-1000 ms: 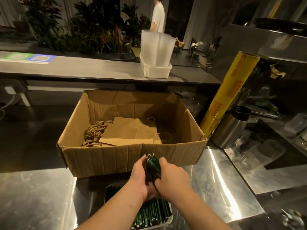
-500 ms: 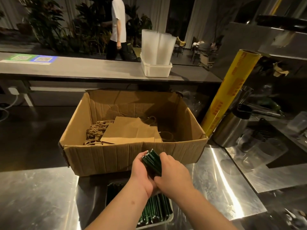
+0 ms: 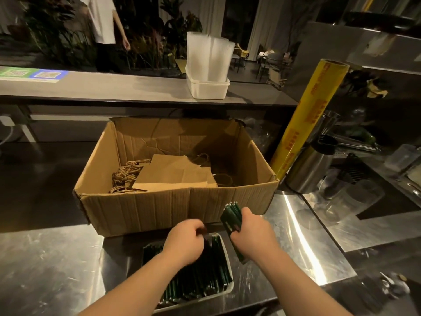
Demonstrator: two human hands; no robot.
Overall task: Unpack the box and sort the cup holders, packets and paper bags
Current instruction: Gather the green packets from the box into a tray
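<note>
Hands parted; right hand [image 3: 252, 233] grips packets [image 3: 232, 215]; left hand [image 3: 184, 240], curled, grasp unclear, over tray [image 3: 230, 289].

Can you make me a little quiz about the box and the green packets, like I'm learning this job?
1. Which of the hands grips the bundle of dark green packets? A left, B right, C both.
2. True or false: the open brown cardboard box is empty.
3. Fill in: the tall yellow roll stands to the ___ of the box.
Key: 1 B, the right hand. 2 false: flat brown paper bags lie in it. 3 right.
</note>
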